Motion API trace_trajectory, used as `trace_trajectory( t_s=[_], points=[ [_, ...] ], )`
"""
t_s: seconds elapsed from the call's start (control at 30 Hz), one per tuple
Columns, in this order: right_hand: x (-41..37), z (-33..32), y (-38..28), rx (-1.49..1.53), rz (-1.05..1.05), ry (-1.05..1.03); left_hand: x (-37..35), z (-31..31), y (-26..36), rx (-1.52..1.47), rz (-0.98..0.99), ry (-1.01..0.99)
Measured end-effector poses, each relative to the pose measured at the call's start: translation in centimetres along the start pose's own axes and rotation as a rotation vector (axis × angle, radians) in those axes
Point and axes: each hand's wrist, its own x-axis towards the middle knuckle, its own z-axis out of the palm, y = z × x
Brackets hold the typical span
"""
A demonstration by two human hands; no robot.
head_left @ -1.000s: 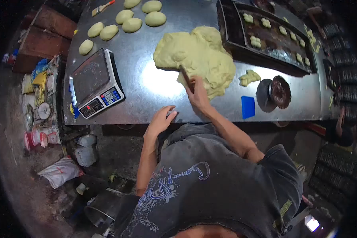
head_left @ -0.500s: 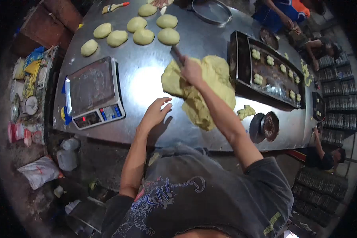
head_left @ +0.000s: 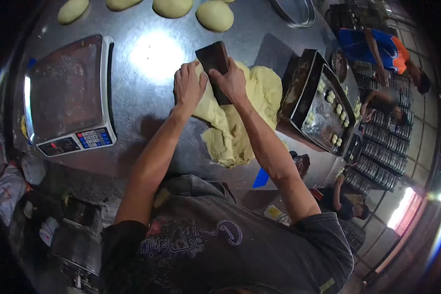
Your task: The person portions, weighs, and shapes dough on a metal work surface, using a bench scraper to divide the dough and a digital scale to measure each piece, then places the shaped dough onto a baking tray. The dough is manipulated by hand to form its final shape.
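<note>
A large mass of yellow dough (head_left: 264, 90) lies on the metal table in front of me. My right hand (head_left: 232, 82) is wrapped around a dark dough scraper (head_left: 211, 58), which stands tilted over the dough with its lower edge against it. On the dough's left lobe, my left hand (head_left: 189, 87) has its fingers curled around the edge, close beside the scraper. Part of that lobe is hidden under the fingers. Several smooth dough balls (head_left: 215, 16) rest farther back on the table.
A digital scale (head_left: 66, 93) stands at the left. To the right are dark baking trays (head_left: 299, 90) with small dough pieces, and a round metal ring (head_left: 294, 10) sits at the back. A person in blue and orange (head_left: 372, 49) and other people are at the far right, near racks of trays.
My left hand has moved from the bare tabletop up onto the dough. My right hand has brought the scraper down to the dough's left part. The view has shifted closer.
</note>
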Motion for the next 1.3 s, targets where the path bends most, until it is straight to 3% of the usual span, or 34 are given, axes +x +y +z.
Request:
trace_trajectory(
  t_s=[0.13,0.23,0.27,0.3,0.33,0.37,0.43,0.5,0.57,0.6,0.63,0.7,0.77,0.83,0.9,1.03,1.07,1.1,1.13,1.17,1.3],
  points=[
    [1.1,0.1,0.8,0.059,-0.083,-0.119,-2.4,-1.4,0.1,-0.073,-0.121,-0.075],
    [0.6,1.0,0.1,-0.292,-0.444,-0.071,-6.8,-3.3,0.2,-0.068,-0.071,-0.032],
    [0.3,1.9,0.2,-0.286,-0.502,-0.101,-8.6,-4.7,0.3,-0.119,-0.067,-0.044],
    [0.6,2.4,0.2,-0.251,-0.598,-0.24,-10.6,-6.3,0.4,-0.171,-0.062,-0.058],
    [0.2,3.3,-0.4,-0.151,-0.666,-0.402,-12.6,-7.8,0.5,-0.201,-0.176,-0.145],
    [-0.9,4.1,-1.6,-0.104,-0.606,-0.573,-14.9,-9.2,0.4,-0.229,-0.289,-0.227],
    [-3.7,5.7,-4.0,-0.087,-0.726,-0.743,-21.4,-9.7,-3.4,-0.288,-0.279,-0.339],
    [-6.7,6.9,-5.3,-0.073,-0.762,-0.797,-23.8,-13.6,-1.2,-0.344,-0.47,-0.408],
    [-8.9,6.5,-5.2,-0.007,-0.67,-0.65,-23.1,-15.7,0.3,-0.193,-0.441,-0.146],
    [-9.3,5.9,-4.2,0.229,-0.471,-0.537,-22.7,-16.3,0.8,-0.129,-0.427,-0.023],
    [-9.8,4.6,-3.3,0.454,-0.269,-0.419,-21.2,-16.5,0.9,-0.074,-0.3,-0.051],
    [-10.8,1.0,-2.6,0.79,-0.004,0.134,-17.6,-15.5,1.2,0.017,-0.069,-0.081],
    [-10.6,-2.1,1.1,0.903,-0.021,0.23,-16.4,-12.7,2.8,0.222,0.021,-0.311],
    [-12.8,-7.0,2.0,0.539,-0.109,0.271,-14.8,-9.8,3.3,0.29,0.03,-0.558],
    [-14.7,-8.0,5.0,0.536,-0.129,0.162,-14.2,-8.1,3.4,0.334,-0.015,-0.727],
    [-20.1,-8.0,2.6,0.25,-0.021,0.03,-13.9,-6.6,-1.5,0.035,-0.118,-0.714],
    [-20.6,-5.8,2.1,0.104,-0.11,0.047,-14.2,-8.1,-1.9,-0.053,-0.176,-0.712],
    [-20.7,-2.7,2.8,-0.007,-0.132,-0.091,-14.7,-9.4,-1.7,-0.143,-0.237,-0.702],
    [-21.2,1.5,3.4,-0.118,-0.22,-0.039,-15.6,-10.6,-1.5,-0.098,-0.287,-0.707],
    [-21.5,4.0,2.0,-0.204,-0.123,-0.057,-16.6,-10.7,-2.2,-0.137,-0.309,-0.642],
    [-19.9,6.1,0.4,-0.09,-0.088,-0.05,-21.9,-13.6,-3.9,-0.258,-0.494,-0.47]
  ],
)
